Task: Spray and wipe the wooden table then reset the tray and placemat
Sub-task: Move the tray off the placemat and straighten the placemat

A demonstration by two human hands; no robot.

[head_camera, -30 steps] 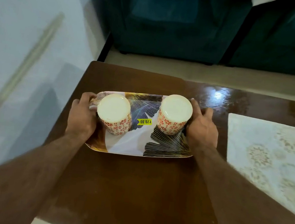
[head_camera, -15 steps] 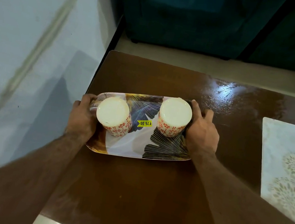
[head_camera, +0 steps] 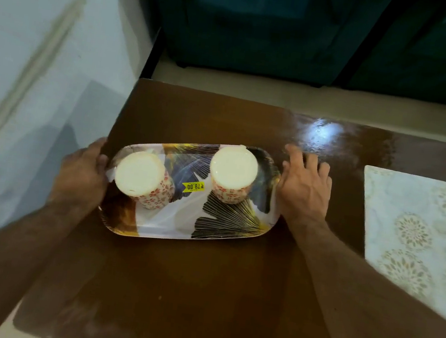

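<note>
Tray (head_camera: 218,234) reset on the bench (head_camera: 198,294), 2 cups (head_camera: 144,179) aboard.
My left hand (head_camera: 82,175) grips its end; my right hand (head_camera: 303,188) lies spread beside it; next, I let go.

Dark wooden table (head_camera: 198,294), glossy, with a bright glare patch toward its far edge. On it sits the leaf-patterned tray (head_camera: 225,226) near the left end, and the pale floral placemat (head_camera: 421,239) lies flat at right, well apart.

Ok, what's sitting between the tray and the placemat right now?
In the head view, only the right hand, fingers spread flat on the wooden table, beside the tray. Otherwise bare, glossy wood up to the placemat.
</note>
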